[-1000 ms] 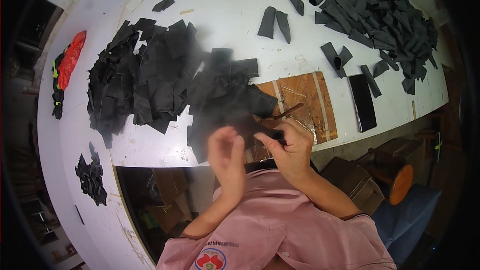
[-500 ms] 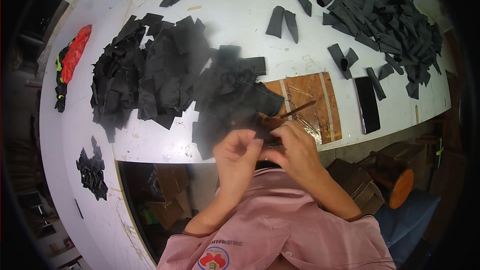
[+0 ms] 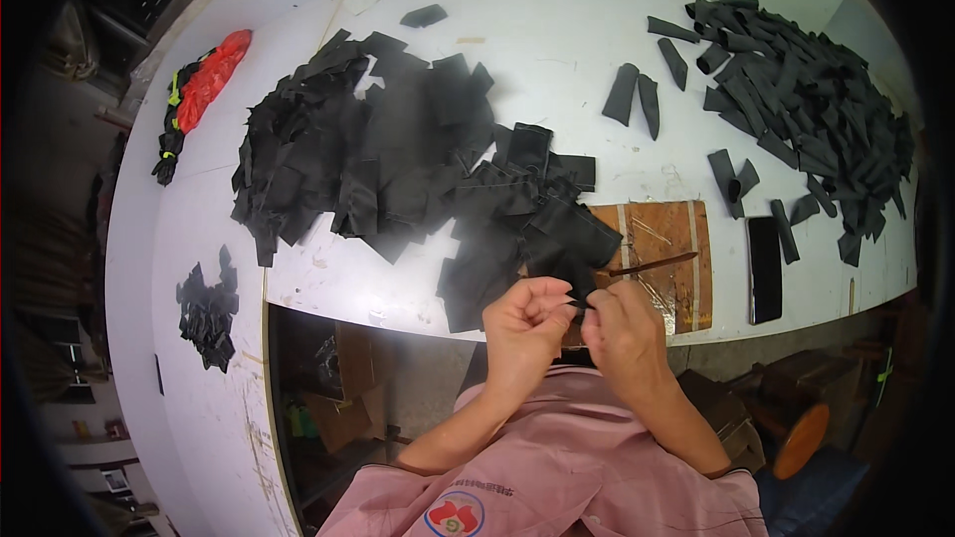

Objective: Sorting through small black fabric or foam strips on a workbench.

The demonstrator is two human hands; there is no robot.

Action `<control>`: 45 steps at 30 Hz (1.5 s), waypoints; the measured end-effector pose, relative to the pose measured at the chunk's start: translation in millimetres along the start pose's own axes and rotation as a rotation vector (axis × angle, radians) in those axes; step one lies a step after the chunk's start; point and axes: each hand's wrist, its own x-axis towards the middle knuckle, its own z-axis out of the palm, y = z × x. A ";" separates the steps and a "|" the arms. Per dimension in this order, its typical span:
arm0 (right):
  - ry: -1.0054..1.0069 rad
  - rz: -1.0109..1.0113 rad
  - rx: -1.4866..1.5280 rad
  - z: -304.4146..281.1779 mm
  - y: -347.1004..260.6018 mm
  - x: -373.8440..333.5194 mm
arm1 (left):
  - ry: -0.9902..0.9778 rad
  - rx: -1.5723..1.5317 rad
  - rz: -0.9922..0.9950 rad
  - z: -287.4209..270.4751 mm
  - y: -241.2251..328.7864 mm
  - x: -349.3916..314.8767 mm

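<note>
My left hand (image 3: 527, 330) and my right hand (image 3: 629, 336) are close together over the table's front edge, fingers pinched toward each other. Between their fingertips is a small bit of black fabric (image 3: 580, 306), mostly covered by the fingers. Just beyond lies a loose heap of flat black fabric pieces (image 3: 537, 209), some with pale stitch lines, which overlaps a brown board (image 3: 686, 288). A thin brown stick (image 3: 652, 265) rests across that board, near my right hand.
A larger pile of black fabric pieces (image 3: 368, 149) spreads left. Dark fabric tubes (image 3: 796, 99) are heaped at the far right, above a black phone (image 3: 764, 268). Small black scraps (image 3: 209, 313) and a red plastic bag (image 3: 214, 85) lie left. A round wooden stool (image 3: 801, 441) stands below.
The view has shifted, so the table's contents sit further right and mostly lower. Both hands stay together at the front edge, their fingertips now closer around the black fabric.
</note>
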 end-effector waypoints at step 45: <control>-0.286 0.668 1.328 -67.1 43.4 45.8 | -0.801 -1.196 -0.656 32.4 40.8 36.2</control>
